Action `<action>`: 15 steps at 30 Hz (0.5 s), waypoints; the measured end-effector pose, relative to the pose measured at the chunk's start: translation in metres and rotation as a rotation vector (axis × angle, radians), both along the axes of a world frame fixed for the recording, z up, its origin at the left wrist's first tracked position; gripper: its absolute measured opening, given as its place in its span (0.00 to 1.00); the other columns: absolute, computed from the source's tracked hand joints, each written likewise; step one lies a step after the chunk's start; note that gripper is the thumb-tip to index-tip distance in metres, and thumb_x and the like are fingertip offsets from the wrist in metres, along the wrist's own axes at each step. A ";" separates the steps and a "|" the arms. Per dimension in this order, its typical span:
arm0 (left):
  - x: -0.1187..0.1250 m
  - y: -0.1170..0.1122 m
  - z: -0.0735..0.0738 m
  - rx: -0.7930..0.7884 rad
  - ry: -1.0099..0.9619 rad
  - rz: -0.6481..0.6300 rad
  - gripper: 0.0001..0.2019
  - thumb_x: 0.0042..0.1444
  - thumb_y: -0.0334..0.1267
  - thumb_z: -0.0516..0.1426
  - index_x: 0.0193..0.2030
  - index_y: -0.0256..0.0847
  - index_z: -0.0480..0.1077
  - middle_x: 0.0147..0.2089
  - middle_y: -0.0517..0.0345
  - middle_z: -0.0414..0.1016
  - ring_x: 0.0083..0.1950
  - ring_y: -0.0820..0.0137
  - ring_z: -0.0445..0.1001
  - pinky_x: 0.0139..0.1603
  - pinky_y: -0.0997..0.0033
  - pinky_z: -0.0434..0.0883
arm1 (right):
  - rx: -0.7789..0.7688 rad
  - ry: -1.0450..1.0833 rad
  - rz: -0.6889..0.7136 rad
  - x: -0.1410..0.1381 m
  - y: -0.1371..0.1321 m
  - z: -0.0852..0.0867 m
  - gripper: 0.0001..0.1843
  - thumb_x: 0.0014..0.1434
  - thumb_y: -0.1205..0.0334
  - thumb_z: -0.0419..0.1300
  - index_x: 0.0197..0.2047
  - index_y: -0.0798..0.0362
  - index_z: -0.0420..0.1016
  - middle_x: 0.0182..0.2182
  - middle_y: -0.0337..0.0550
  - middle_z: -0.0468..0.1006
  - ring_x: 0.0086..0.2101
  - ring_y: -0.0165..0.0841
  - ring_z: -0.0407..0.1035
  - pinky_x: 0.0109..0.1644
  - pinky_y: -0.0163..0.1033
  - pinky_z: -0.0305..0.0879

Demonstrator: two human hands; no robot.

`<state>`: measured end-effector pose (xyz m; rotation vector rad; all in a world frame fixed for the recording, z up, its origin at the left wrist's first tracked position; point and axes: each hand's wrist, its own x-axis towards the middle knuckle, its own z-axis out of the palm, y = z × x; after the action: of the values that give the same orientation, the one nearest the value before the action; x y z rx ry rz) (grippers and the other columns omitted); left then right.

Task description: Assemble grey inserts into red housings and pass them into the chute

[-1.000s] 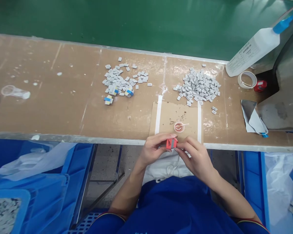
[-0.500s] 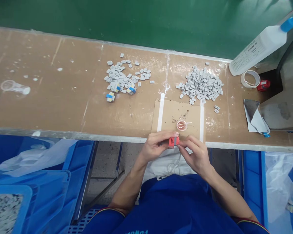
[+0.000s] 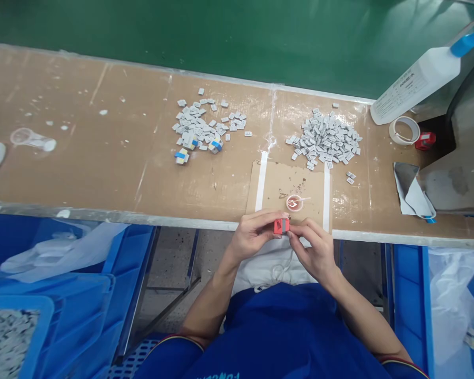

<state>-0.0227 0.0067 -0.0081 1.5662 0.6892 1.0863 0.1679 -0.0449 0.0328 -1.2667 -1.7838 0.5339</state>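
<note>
A small red block with a grey band [image 3: 281, 226] is held at the table's front edge. My left hand [image 3: 253, 234] pinches it from the left between thumb and fingers. From the other side, the fingertips of my right hand [image 3: 314, 245] close on its right end; whether they grip a smaller piece there is hidden. Just beyond the hands, a small clear cup [image 3: 294, 203] with reddish contents and a thin stick stands on a taped cardboard sheet [image 3: 312, 181].
Small grey pieces lie heaped at the right [image 3: 329, 137] and the left [image 3: 195, 123], the latter beside several yellow-and-blue blocks [image 3: 182, 156]. A white bottle [image 3: 416, 84], a tape roll [image 3: 404, 130] and a red object [image 3: 425, 140] are far right. Blue crates [image 3: 75, 295] flank my legs.
The view has shifted slightly, so the left side of the table appears a little further right. Both hands keep hold of the red block in nearly the same place.
</note>
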 end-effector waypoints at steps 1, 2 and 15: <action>0.000 0.000 0.001 -0.003 -0.002 -0.001 0.19 0.61 0.34 0.68 0.59 0.43 0.79 0.54 0.45 0.84 0.54 0.61 0.84 0.55 0.66 0.80 | -0.003 -0.003 0.000 0.000 -0.001 0.000 0.08 0.69 0.72 0.60 0.45 0.52 0.77 0.31 0.40 0.73 0.29 0.30 0.69 0.33 0.35 0.67; 0.000 -0.001 0.002 -0.012 -0.001 -0.004 0.19 0.61 0.34 0.68 0.59 0.43 0.79 0.54 0.45 0.84 0.54 0.62 0.84 0.55 0.67 0.80 | -0.008 -0.010 0.006 0.000 -0.001 0.001 0.07 0.69 0.72 0.60 0.46 0.52 0.77 0.31 0.41 0.74 0.29 0.30 0.70 0.34 0.35 0.68; 0.000 -0.001 0.003 -0.085 0.066 -0.015 0.17 0.62 0.41 0.67 0.56 0.38 0.79 0.46 0.46 0.84 0.43 0.64 0.82 0.42 0.70 0.78 | -0.090 -0.202 0.136 0.012 0.011 0.012 0.10 0.68 0.71 0.58 0.33 0.52 0.71 0.27 0.38 0.72 0.26 0.30 0.68 0.31 0.34 0.63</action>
<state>-0.0231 0.0062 -0.0054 1.5378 0.7571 0.9855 0.1799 -0.0340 0.0450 -1.3048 -2.0455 0.5849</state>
